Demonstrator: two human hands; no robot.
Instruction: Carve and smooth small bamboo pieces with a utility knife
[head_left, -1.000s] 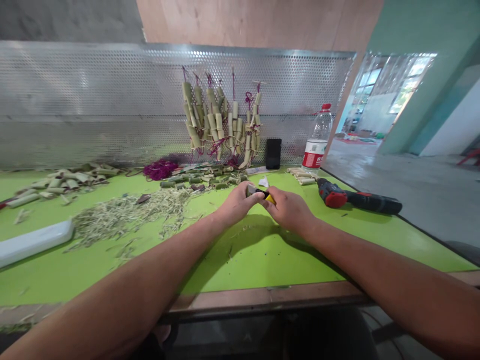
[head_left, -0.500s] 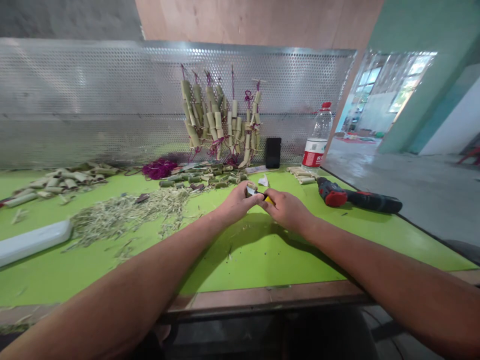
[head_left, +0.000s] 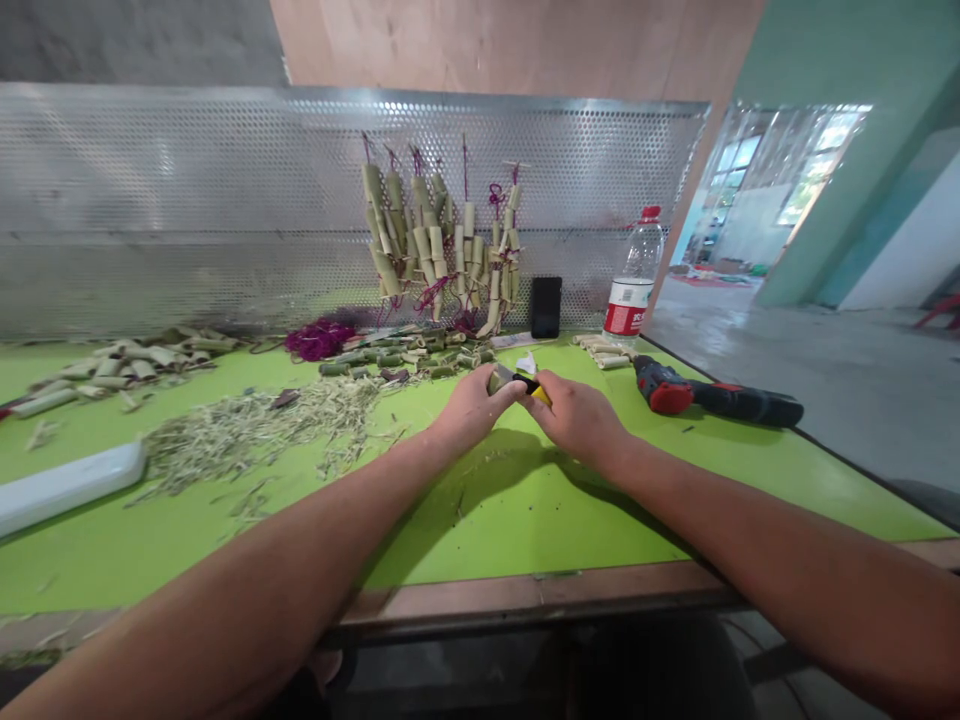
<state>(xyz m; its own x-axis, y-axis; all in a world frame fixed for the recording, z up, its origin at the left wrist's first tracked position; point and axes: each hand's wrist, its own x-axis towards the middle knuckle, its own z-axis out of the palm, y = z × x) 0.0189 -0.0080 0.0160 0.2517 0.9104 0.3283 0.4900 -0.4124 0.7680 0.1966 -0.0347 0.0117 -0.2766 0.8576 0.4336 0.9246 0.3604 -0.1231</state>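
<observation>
Over the middle of the green table [head_left: 480,540] my two hands meet. My left hand [head_left: 472,405] is closed around a short bamboo piece [head_left: 498,377], whose end shows between thumb and fingers. In my right hand [head_left: 574,412] is a utility knife [head_left: 539,393] with a yellow and black handle, its head against the bamboo by my left thumb. The blade itself is hard to make out. Just behind the hands lies a small white scrap [head_left: 527,363]. Short bamboo pieces [head_left: 390,357] lie beyond my left hand.
Bamboo shavings [head_left: 262,420] spread to the left, near a white case [head_left: 71,485] and a bamboo pile [head_left: 142,360]. Strung bamboo [head_left: 427,240] hangs on the perforated panel [head_left: 187,220]. Purple string [head_left: 319,340], a phone [head_left: 545,307], a bottle [head_left: 631,285] and a cordless drill [head_left: 667,385] are about.
The knife has shifted slightly at the bamboo, and its pale blade shows less than before. More of the bamboo's greenish side is visible. Both hands stay nearly in place.
</observation>
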